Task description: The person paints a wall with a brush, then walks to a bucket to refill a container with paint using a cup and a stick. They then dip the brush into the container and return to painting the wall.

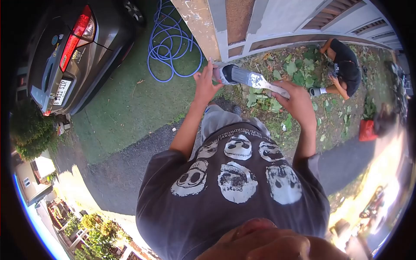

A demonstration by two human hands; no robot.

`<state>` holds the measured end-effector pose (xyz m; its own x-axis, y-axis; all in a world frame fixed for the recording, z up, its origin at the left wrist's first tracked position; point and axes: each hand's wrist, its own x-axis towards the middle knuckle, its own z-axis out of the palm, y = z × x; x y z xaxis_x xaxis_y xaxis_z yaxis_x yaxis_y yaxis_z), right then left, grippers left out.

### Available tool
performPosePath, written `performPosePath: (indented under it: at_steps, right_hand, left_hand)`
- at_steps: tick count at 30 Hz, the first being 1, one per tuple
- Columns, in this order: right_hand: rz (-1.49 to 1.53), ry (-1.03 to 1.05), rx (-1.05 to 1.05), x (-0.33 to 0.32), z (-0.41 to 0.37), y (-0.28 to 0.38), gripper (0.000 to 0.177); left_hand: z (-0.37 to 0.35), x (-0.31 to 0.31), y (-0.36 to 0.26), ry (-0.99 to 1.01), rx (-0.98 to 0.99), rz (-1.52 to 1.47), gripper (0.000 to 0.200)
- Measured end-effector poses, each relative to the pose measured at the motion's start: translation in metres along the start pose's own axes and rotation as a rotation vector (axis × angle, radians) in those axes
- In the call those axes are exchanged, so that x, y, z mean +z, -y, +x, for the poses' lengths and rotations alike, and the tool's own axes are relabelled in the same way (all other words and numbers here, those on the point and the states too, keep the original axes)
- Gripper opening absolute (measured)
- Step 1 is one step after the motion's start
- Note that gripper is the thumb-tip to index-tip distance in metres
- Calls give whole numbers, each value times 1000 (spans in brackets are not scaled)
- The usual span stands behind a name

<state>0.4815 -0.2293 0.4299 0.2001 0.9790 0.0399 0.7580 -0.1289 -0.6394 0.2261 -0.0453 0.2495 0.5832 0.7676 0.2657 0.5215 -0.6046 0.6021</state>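
My right hand [295, 100] grips the pale handle of a paint-smeared paintbrush [256, 80]. Its wide bristle end points left, toward a small pale container [220, 69] with a dark opening. Around that container curl the thumb and fingers of my left hand [208, 82]. In this view the bristle tips overlap the container's mouth. Both hands are stretched out in front of my chest, close to the corner of a partly painted wall [219, 37].
A coiled blue hose [173, 52] lies on green ground at the left, near a parked dark car [82, 56]. To the right, another person [344, 69] crouches by the wall among leafy plants [299, 71]. A red object [367, 131] stands farther right.
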Motion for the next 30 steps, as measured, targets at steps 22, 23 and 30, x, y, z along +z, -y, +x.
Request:
performPosePath:
  at_steps: [22,23,30]
  right_hand:
    - [489,23,91,137,36,-57,23]
    - [489,25,89,141,34,-64,23]
    - [225,-114,16,121,25,-38,21]
  left_hand:
    - [-26,30,-25,91,22,16,124]
    - [-24,31,-25,100,28,4,123]
    - [-8,40,-29,164,100,13,122]
